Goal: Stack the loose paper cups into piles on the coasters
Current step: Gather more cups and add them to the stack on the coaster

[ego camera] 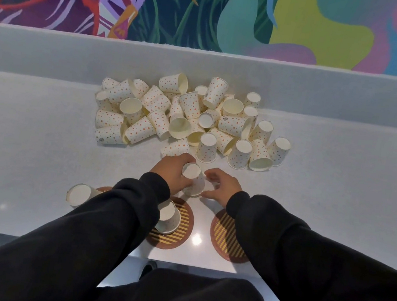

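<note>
A heap of several dotted paper cups [191, 117] lies on the white counter, some upright, some on their sides, some upside down. My left hand [173, 172] grips an upside-down cup [194, 179] just in front of the heap. My right hand [223, 186] hovers beside that cup, fingers loosely curled, holding nothing. Near the front edge lie three round striped coasters: the left coaster [105, 190] mostly hidden by my sleeve with an inverted cup [79, 194] by it, the middle coaster [183, 223] bearing an inverted cup [168, 218], and the right coaster [224, 236] partly under my right sleeve.
The white counter [337, 192] has a raised back ledge [54, 55] behind the heap, below a colourful mural wall. The counter's front edge runs just behind the coasters, toward my body. My dark sleeves cover much of the near counter.
</note>
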Tool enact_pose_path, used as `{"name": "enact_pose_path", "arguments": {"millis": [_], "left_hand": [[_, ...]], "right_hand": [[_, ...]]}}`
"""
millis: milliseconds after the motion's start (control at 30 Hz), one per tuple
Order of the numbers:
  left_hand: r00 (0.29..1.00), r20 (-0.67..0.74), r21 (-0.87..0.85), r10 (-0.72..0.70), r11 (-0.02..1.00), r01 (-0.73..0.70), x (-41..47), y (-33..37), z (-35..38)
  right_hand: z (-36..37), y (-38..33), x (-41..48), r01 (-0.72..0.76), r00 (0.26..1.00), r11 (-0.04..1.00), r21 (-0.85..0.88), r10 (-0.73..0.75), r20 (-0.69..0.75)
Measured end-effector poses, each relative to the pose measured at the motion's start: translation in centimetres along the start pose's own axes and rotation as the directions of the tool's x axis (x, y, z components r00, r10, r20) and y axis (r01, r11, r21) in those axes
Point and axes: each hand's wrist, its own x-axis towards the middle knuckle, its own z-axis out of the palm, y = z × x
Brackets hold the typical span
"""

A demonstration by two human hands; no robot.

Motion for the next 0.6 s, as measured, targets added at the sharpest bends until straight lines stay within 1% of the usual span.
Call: {"name": "enact_pose_path", "arguments": {"millis": [67, 167, 333, 433, 467, 533, 600], "left_hand": [[1.0, 0.005, 0.065, 0.011, 0.998, -0.011, 0.0, -0.1, -0.1], [1.0, 0.012, 0.1, 0.014, 0.995, -0.015, 0.2, -0.2, -0.4], [1.0, 0.005, 0.063, 0.018, 0.998, -0.018, 0.2, -0.3, -0.5], [1.0, -0.022, 0.012, -0.01, 1.0, 0.01, 0.1, -0.9, -0.5], [0.999, -0.039, -0.025, -0.035, 0.999, 0.035, 0.0, -1.2, -0.7], [0.988, -0.087, -0.177, -0.125, 0.978, 0.108, -0.2, -2.0, -1.2], [0.968, -0.126, -0.344, -0.215, 0.925, 0.161, -0.7, -2.6, -1.7]], "right_hand": [[0.0, 0.2, 0.1, 0.006, 1.0, 1.0, -0.013, -0.006, 0.004], [0.0, 0.1, 0.4, 0.013, 1.0, 0.999, -0.044, -0.012, 0.024], [0.3, -0.6, 0.9, 0.03, 0.999, 0.997, -0.073, -0.027, 0.044], [0.4, -1.1, 1.2, 0.043, 0.998, 0.997, -0.067, -0.04, 0.047], [0.4, -1.2, 1.3, 0.044, 0.998, 0.997, -0.059, -0.041, 0.048], [0.2, -1.2, 1.7, 0.04, 0.998, 0.999, -0.017, -0.039, 0.054], [0.0, -1.5, 1.8, 0.017, 0.998, 0.992, 0.122, -0.024, 0.064]]}}
